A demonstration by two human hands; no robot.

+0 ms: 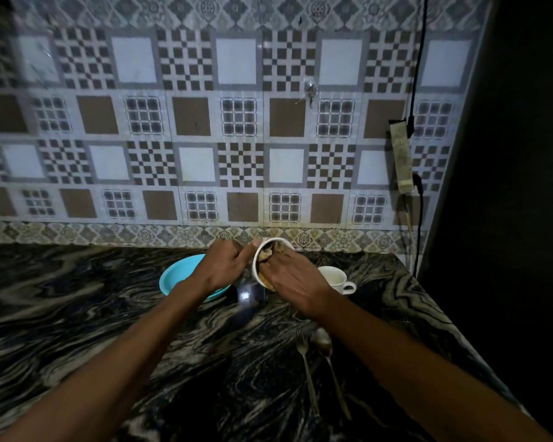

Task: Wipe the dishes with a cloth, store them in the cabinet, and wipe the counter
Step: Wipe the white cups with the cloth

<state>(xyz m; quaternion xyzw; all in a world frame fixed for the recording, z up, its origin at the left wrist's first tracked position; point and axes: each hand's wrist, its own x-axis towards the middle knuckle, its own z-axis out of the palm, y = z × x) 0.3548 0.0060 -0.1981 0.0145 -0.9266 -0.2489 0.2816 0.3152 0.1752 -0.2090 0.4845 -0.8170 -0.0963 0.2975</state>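
Bowl (258, 256) in left grip (222, 266); right hand (289, 279) presses cloth (266, 254) inside; cup (334, 279) beside.

Dim | wall (237, 122) lit, right side black | glare spot on counter (245, 295) | left edge blurred, wide-angle bending

a power strip (402, 161) with a black cable (418, 59) hangs on the patterned tile wall (237, 122).
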